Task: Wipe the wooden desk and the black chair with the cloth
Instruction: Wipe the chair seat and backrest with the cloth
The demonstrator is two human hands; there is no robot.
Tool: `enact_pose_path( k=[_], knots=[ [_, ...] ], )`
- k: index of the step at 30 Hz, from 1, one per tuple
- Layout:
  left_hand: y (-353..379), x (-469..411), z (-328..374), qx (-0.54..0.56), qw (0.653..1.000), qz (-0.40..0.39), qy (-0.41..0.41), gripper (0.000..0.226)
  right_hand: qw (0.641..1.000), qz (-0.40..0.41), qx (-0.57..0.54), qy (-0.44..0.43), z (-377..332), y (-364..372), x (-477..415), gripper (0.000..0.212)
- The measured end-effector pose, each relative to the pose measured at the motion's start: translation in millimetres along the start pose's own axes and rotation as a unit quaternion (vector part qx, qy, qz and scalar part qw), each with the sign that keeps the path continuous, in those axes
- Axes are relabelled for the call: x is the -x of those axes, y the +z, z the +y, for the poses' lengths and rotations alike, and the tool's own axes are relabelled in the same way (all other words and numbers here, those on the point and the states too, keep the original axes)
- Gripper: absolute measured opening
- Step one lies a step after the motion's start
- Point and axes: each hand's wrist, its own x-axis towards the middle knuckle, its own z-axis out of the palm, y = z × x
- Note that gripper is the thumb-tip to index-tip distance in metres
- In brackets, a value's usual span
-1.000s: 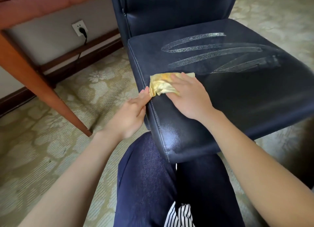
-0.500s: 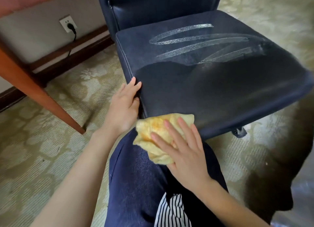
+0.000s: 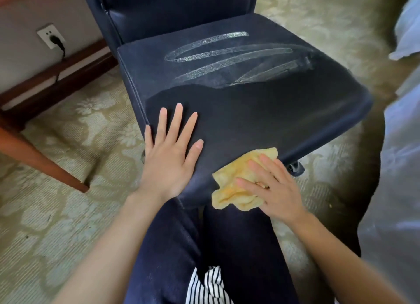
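Observation:
The black chair (image 3: 261, 112) fills the middle of the view, its seat marked with pale wet streaks toward the back. My left hand (image 3: 169, 153) lies flat on the seat's near left corner, fingers spread and straight. My right hand (image 3: 270, 187) presses the crumpled yellow cloth (image 3: 231, 190) against the seat's front edge with straight fingers. One leg of the wooden desk (image 3: 45, 162) slants in from the left; the desk top is out of view.
Patterned carpet (image 3: 68, 212) covers the floor. A wall socket (image 3: 51, 39) with a black plug sits above a dark baseboard at the left. My legs in dark trousers are below the seat. Pale bedding (image 3: 400, 144) lies at the right. A chair caster (image 3: 295, 168) shows under the seat.
My left hand moved from the seat's side edge onto its top and now lies flat. My right hand slid the cloth rightward along the front edge.

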Motion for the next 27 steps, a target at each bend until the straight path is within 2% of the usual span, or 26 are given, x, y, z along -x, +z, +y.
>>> enact_pose_path(
  k=[3, 7, 13, 16, 20, 27],
  knots=[
    [0, 1, 1, 0.007, 1.0, 0.007, 0.005, 0.055, 0.998, -0.046, 0.005, 0.051, 32, -8, 10, 0.036],
    [0, 1, 0, 0.009, 1.0, 0.01, 0.005, 0.058, 0.984, -0.064, -0.045, 0.163, 47, -13, 10, 0.041],
    [3, 2, -2, -0.001, 1.0, 0.011, 0.013, 0.058, 0.929, 0.001, -0.095, 0.357, 34, -19, -31, 0.046],
    [3, 2, -3, -0.011, 1.0, 0.013, 0.013, 0.059, 0.907, -0.054, -0.069, 0.412, 39, -18, -67, 0.044],
    [3, 2, -4, 0.016, 0.999, 0.021, 0.019, 0.061, 0.907, -0.166, -0.044, 0.385, 47, -9, -114, 0.041],
    [-2, -6, -21, 0.042, 0.999, 0.02, -0.003, 0.062, 0.924, -0.246, -0.049, 0.288, 1, 8, -156, 0.047]
  ],
)
